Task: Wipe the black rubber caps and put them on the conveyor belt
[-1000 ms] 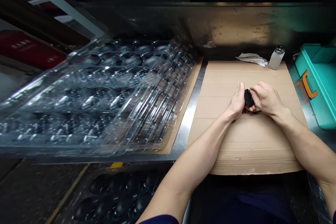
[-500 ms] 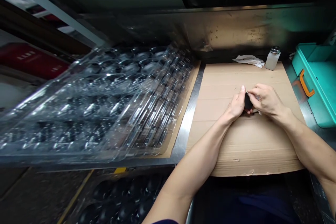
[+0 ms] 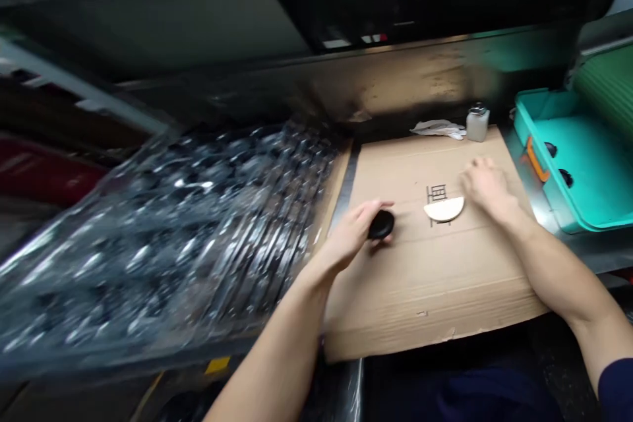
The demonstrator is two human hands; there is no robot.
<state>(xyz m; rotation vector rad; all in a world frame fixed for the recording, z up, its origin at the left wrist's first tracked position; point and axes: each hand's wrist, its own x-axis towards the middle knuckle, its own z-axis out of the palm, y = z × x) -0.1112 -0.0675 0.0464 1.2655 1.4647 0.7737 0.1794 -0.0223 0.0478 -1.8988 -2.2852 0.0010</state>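
Observation:
My left hand [image 3: 353,234] is closed on a round, smooth black disc-shaped part [image 3: 380,225], held just above the left side of a cardboard sheet [image 3: 395,277]. Its exact kind cannot be made out. My right hand [image 3: 487,188] hovers over the right side of the cardboard, fingers loosely bent and slightly smeared, with nothing seen in them. Between the hands, a white half-round pad [image 3: 445,209] lies flat across some printed black marks.
Clear plastic trays [image 3: 198,231] with round pockets are stacked at left. Behind the cardboard are a white glove [image 3: 439,128] and a small bottle [image 3: 477,124] with a metal top. A teal bin [image 3: 588,211] at right contains a few black parts.
My hands have come apart. The left moved left with the black part; the right no longer touches it. The white pad now lies on the cardboard. The camera view has shifted right.

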